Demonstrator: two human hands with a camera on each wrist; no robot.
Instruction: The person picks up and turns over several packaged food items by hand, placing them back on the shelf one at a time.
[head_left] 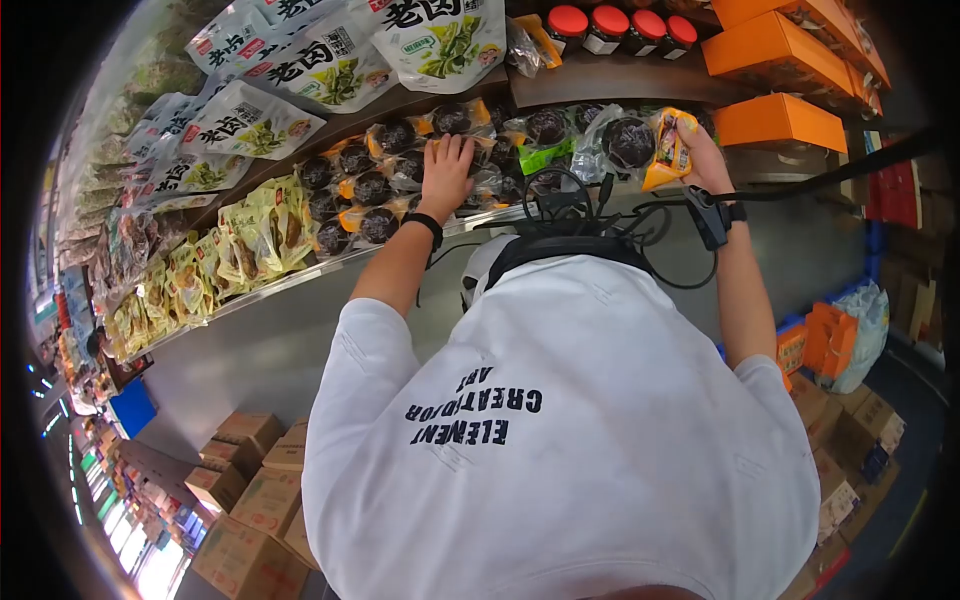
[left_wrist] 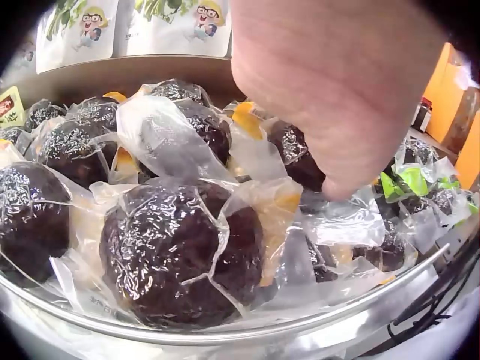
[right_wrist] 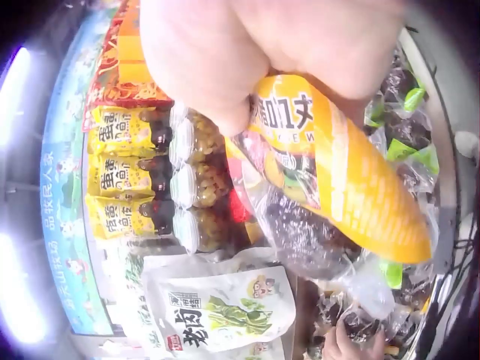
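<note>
My right hand point(head_left: 706, 158) pinches the yellow-orange printed end of a clear plastic pack, which hangs over the shelf with a dark, glossy round food point(head_left: 629, 143) inside. In the right wrist view the thumb and fingers grip the top edge of the printed wrapper point(right_wrist: 375, 202), and the dark ball shows below it. My left hand point(head_left: 447, 182) rests on similar packs at the middle of the shelf, its fingers extended. Seen from the left wrist, the thumb lies against a dark ball point(left_wrist: 292, 150), while a larger wrapped ball point(left_wrist: 180, 255) sits nearer the metal rim.
White printed pouches point(head_left: 430, 45) stand behind the balls, with yellowish pouches point(head_left: 260, 230) to the left. Red-lidded jars point(head_left: 609, 22) and orange boxes point(head_left: 780, 122) stand at the back right. Black cables point(head_left: 570, 200) hang by the shelf's front. Cardboard boxes point(head_left: 250, 520) stack below.
</note>
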